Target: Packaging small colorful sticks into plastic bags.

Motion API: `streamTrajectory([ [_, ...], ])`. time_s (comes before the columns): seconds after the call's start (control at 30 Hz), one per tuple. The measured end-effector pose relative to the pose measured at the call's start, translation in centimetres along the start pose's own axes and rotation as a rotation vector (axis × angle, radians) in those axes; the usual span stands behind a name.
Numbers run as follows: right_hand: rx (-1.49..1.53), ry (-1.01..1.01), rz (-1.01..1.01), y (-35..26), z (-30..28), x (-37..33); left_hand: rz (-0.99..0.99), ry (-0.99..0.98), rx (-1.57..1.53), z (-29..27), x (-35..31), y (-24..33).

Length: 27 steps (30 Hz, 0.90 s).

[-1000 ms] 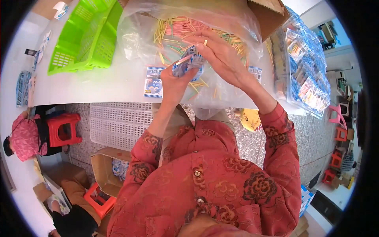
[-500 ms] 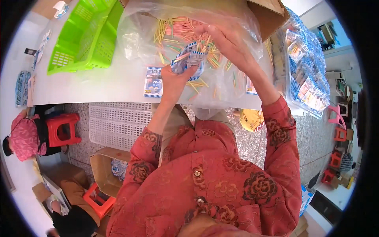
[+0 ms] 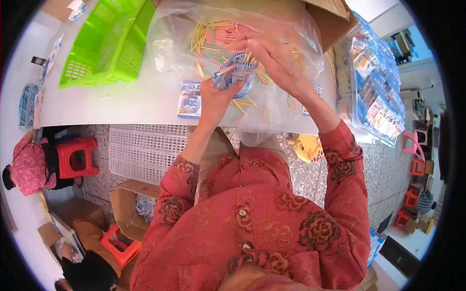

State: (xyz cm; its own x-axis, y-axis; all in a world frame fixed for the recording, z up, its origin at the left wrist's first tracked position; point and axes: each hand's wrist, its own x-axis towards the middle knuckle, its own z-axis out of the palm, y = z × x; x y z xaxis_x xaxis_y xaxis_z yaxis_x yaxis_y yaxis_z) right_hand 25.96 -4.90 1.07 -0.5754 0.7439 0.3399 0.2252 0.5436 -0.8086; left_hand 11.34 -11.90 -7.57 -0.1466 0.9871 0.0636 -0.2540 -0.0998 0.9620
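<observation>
My left hand (image 3: pixel 217 99) grips a small blue-and-white plastic packet (image 3: pixel 236 72), its mouth tilted up and away. Thin coloured sticks (image 3: pixel 249 59) poke out of the packet. Just over that mouth hovers my right hand (image 3: pixel 276 60), palm turned down, fingers stretched out to the left; I see nothing held in it. Beyond both hands, a loose heap of pink, yellow and green sticks (image 3: pixel 225 33) lies on a clear plastic sheet (image 3: pixel 167 46). Another blue-and-white packet (image 3: pixel 189 104) rests flat on the table beside my left wrist.
A bright green basket (image 3: pixel 104 58) stands on the white table (image 3: pixel 111 109) at left. At right, a clear tub (image 3: pixel 357 111) is heaped with filled packets (image 3: pixel 378 77). A cardboard box (image 3: pixel 335 22) sits at the back. Below are a white crate (image 3: pixel 141 153) and red stools (image 3: pixel 77 155).
My right hand has shifted slightly left and lower over the packet's mouth, its fingers now reaching across the stick ends. The left hand keeps its grip, almost still.
</observation>
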Motion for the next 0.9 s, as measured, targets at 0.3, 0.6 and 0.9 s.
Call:
streamTrajectory([
  [0.3,0.136,-0.086,0.015,0.2,-0.4,0.4,0.01,0.003,0.031,-0.1,0.0,0.2],
  [0.6,-0.492,0.06,-0.369,-1.3,0.4,-0.3,0.012,0.025,0.069,-0.1,0.1,0.6],
  [0.9,-0.644,0.125,-0.455,-0.9,2.5,-0.5,0.036,0.049,0.154,-0.2,0.1,0.0],
])
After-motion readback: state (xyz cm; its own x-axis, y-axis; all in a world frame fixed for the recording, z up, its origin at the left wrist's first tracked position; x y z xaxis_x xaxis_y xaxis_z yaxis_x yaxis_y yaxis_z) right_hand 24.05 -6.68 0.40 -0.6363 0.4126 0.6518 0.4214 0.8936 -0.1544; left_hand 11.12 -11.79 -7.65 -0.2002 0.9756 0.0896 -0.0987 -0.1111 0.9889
